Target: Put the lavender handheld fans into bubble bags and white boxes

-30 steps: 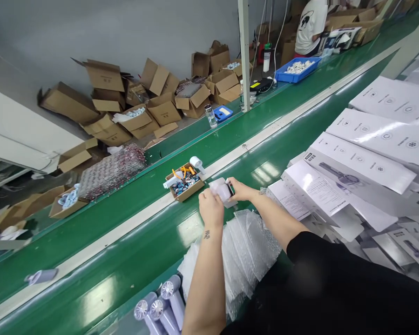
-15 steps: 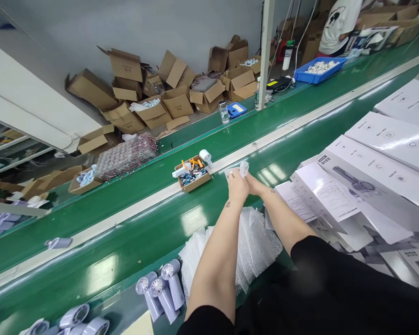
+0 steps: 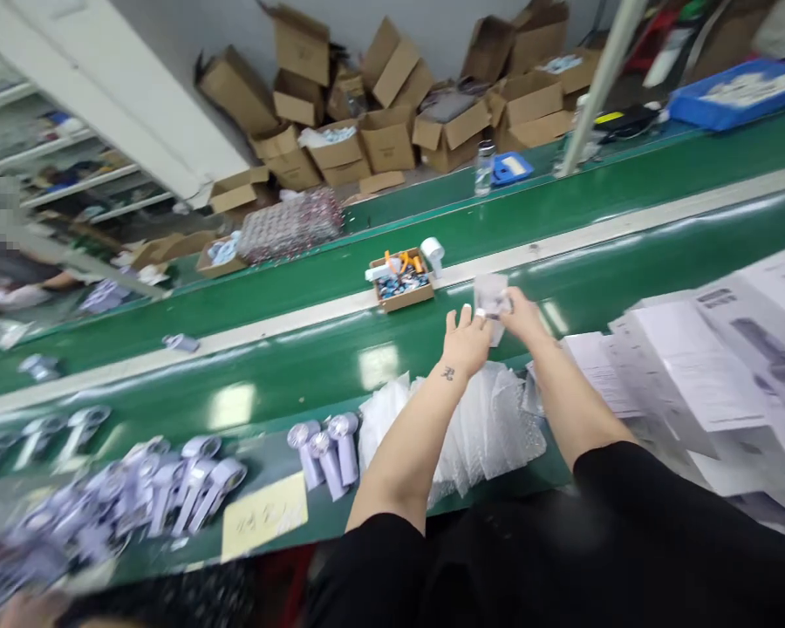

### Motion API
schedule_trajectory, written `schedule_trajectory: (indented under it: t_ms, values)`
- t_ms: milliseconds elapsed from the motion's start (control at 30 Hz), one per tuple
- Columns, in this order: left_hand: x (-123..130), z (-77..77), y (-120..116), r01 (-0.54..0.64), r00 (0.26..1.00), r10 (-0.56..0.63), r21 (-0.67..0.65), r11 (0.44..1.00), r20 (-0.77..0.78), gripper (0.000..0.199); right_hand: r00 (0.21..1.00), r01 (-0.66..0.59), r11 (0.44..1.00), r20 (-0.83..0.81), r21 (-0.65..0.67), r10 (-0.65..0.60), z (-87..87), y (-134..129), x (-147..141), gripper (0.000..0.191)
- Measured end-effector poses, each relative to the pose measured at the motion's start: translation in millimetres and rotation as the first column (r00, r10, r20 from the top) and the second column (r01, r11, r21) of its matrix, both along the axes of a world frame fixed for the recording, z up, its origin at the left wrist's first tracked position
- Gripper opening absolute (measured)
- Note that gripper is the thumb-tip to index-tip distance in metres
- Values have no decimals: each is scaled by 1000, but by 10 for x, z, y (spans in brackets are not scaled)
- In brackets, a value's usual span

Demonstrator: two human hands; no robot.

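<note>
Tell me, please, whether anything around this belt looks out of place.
Mildly: a lavender piece lies by itself on the white strip at left, apart from the lavender fans heaped on the near bench. A lone white fan-like piece sits beside the small parts box. No spill or damage is clear, though blur limits this.

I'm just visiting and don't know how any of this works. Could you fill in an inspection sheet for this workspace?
Surface: glossy green belt with a pale strip running along it.
Things at hand: a whitish translucent piece, blurred.
Clutter: bubble wrap on the near side; three lavender fans left of it; a fan pile farther left; a small carton of mixed parts; printed white boxes at right.
Grips: right hand appears to pinch the piece; left hand is beside it, hold unclear.
Cables: a pale cord, blurred, upper right.
Surroundings: open cardboard boxes beyond the belt; blue tray at upper right.
</note>
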State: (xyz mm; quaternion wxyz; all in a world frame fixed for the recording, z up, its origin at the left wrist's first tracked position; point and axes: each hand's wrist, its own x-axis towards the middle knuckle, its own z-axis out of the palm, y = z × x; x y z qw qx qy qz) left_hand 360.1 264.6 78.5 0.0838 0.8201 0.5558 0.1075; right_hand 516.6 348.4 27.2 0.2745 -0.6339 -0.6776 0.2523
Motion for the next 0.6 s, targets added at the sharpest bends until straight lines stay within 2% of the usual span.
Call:
schedule_trajectory:
  t_ms: [67, 100, 133, 167, 200, 233, 267, 300, 333, 400, 467, 533, 567, 600]
  values:
    - [-376, 3, -428, -157, 971, 148, 31, 987, 188, 33, 993, 112, 994, 29, -2, -112, -25, 45, -5, 38]
    - [-633, -21, -698, -267, 931, 260, -7, 964, 257, 32, 990, 136, 991, 36, 13, -136, -41, 76, -12, 37]
    - [-916, -64, -993, -416, 859, 415, -63, 907, 299, 30, 990, 135, 990, 40, 29, -136, -55, 106, -24, 36]
    - [-1207, -125, -1295, -599, 744, 606, -122, 792, 281, 31, 991, 123, 992, 46, 41, -125, -62, 131, -44, 36]
    - [-1485, -203, -1585, -756, 603, 774, -172, 631, 190, 33, 992, 107, 993, 58, 45, -110, -58, 149, -69, 37]
    - [-1732, -296, -1844, -873, 443, 895, -202, 443, 49, 35, 993, 94, 995, 74, 37, -97, -40, 157, -100, 38]
    - [-1932, -401, -2057, -916, 349, 931, -251, 314, -108, 37, 993, 77, 997, 92, 20, -78, -7, 154, -134, 39]
    - [-2078, -513, -2216, -921, 318, 923, -301, 247, -217, 37, 992, 60, 998, 107, 5, -60, 42, 138, -169, 40]
    - [-2169, -627, -2323, -917, 314, 902, -340, 208, -295, 37, 992, 41, 999, 118, 0, -41, 105, 105, -204, 41]
    - [-2220, -830, -2406, -888, 369, 861, -406, 215, -350, 40, 990, 25, 999, 138, 34, -30, 261, -29, -267, 46]
    - [-2202, -957, -2393, -868, 413, 837, -432, 244, -358, 44, 992, 40, 990, 113, 137, -56, 425, -286, -321, 47]
    - [-2228, -978, -2366, -850, 455, 812, -450, 275, -365, 45, 999, 49, 979, 14, 199, -53, 552, -684, -368, 39]
    - [-2271, -949, -2359, -840, 477, 802, -457, 293, -361, 44, 998, 31, 984, -61, 174, -21, 589, -930, -389, 31]
    - [-2326, -899, -2359, -828, 493, 800, -466, 311, -343, 43, 989, -16, 996, -146, 91, 29, 605, -1200, -411, 24]
